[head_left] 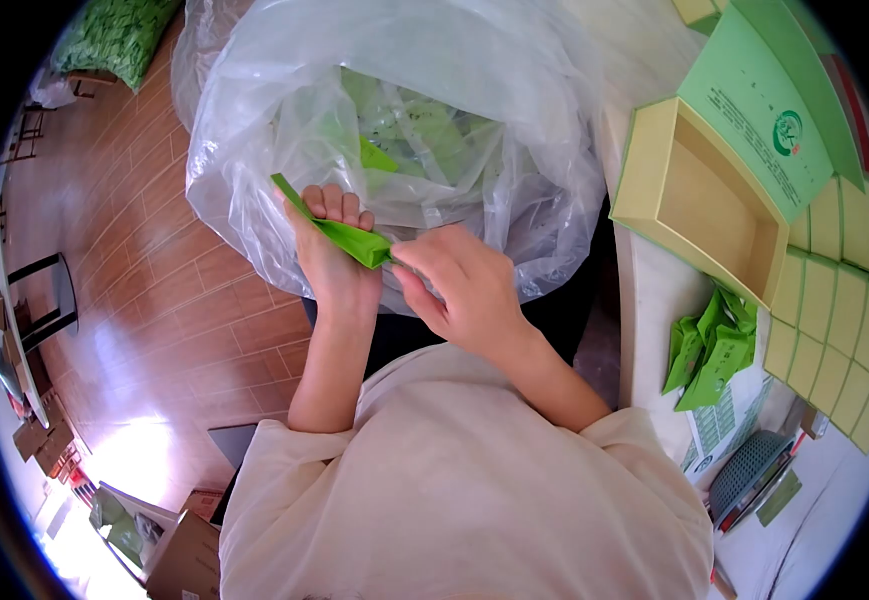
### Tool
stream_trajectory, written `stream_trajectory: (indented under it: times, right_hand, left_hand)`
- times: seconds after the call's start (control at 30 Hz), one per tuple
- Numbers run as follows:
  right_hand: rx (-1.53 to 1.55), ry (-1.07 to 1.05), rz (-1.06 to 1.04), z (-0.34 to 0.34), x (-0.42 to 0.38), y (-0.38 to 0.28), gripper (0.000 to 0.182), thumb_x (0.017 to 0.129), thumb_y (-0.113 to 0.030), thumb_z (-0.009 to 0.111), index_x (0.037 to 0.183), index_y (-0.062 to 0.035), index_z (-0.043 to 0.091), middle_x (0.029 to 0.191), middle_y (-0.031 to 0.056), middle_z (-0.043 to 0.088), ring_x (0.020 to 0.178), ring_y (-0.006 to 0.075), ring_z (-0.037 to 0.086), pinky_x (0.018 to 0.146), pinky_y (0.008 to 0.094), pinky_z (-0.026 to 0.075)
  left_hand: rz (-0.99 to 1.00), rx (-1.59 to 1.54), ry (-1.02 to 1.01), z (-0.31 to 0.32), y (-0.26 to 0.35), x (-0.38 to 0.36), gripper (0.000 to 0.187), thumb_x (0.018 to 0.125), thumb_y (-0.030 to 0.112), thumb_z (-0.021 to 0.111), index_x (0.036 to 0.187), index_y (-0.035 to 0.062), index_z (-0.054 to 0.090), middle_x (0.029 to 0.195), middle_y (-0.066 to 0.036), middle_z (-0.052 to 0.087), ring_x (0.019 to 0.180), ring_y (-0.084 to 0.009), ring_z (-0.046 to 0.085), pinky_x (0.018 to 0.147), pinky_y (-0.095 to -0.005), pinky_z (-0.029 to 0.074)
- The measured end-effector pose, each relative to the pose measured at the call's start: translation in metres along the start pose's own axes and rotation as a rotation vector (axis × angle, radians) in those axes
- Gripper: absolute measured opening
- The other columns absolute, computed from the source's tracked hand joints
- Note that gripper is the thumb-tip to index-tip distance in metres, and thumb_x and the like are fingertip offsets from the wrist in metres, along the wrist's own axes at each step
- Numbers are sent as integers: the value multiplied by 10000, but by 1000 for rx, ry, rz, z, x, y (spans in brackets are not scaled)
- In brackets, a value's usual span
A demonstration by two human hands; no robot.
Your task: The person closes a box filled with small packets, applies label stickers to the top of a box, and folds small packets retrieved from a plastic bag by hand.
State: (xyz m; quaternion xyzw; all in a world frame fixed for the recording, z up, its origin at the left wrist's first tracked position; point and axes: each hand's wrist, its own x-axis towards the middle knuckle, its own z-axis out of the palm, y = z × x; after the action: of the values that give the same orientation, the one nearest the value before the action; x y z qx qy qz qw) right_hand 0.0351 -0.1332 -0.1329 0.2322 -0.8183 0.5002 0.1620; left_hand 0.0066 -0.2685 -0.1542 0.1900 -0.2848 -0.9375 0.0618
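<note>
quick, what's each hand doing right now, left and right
Left hand: closed around the green packet, gripping it from below.
Right hand: fingers pinching the packet's near end, above the clear plastic bag.

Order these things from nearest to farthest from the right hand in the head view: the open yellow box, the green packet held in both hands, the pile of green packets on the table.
From the right hand:
1. Green packet: pinched by this hand, and the left hand holds it too.
2. Pile of green packets: on the table, lower right.
3. Open yellow box: on the table, upper right, slightly farther.
</note>
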Motion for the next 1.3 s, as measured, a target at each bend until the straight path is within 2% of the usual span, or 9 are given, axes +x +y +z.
stream_trajectory:
  times: [0.4,0.63,0.7,0.83,0.93,1.03,1.1,1.23,1.3]
  right_hand:
    - [-64,-69,-307,-6,-5,3,224,689,-92,641,912,-77,636,803,30,501,654,200,502,559,315,427]
    - [-31,-114,-142,-13,-1,1,303,668,-52,738,953,-66,637,766,37,540,611,198,507,488,305,402]
    - [-79,-102,-210,-11,-9,3,199,681,-80,684,866,-47,618,759,44,495,637,201,492,542,311,420]
    - [-68,-149,-220,-16,-17,4,184,663,-70,708,802,-45,590,734,46,487,645,199,501,539,315,411]
    - [-38,-234,-244,-18,-20,4,186,682,-96,730,762,-51,568,742,54,502,665,201,520,540,337,408]
    - [121,-136,-36,-22,-10,-2,192,723,-119,730,780,-49,561,743,63,521,653,228,525,539,371,417]
    - [191,83,314,-21,1,-6,186,777,-149,705,817,-41,559,735,79,538,618,252,515,543,376,426]
    - [63,-41,472,-11,0,4,171,843,-170,647,853,-26,556,698,88,542,589,241,514,549,326,433]
    - [201,3,678,-10,-9,13,225,919,-235,566,902,-10,574,693,79,569,608,173,546,557,275,436]
  left_hand:
    - [-306,147,-51,17,-3,-14,230,971,251,430,764,164,382,678,56,320,594,-62,315,516,-198,309]
    - [-489,292,-126,17,-2,-9,315,980,351,425,744,149,377,667,51,312,573,-62,304,476,-190,276]
    - [-495,313,-92,20,-1,-9,321,976,362,432,743,149,374,662,51,310,567,-61,300,473,-194,269]
    - [-458,444,-41,18,-3,-10,349,970,387,438,723,151,367,648,53,299,560,-56,296,469,-205,242]
    - [-462,318,46,14,0,-3,363,975,385,426,704,153,359,648,54,291,556,-55,287,472,-213,224]
    - [-401,386,26,17,0,-5,354,976,395,423,730,140,408,674,46,352,577,-57,336,492,-226,280]
    - [-353,463,58,21,-3,-10,328,979,396,415,806,122,468,700,39,395,610,-62,380,536,-225,324]
    - [-220,448,62,38,-16,-25,345,989,340,423,990,39,593,817,18,558,704,-83,490,675,-214,409]
    - [-237,415,-65,19,-11,-20,367,988,335,428,1069,22,601,907,-2,594,812,-84,521,763,-227,418]
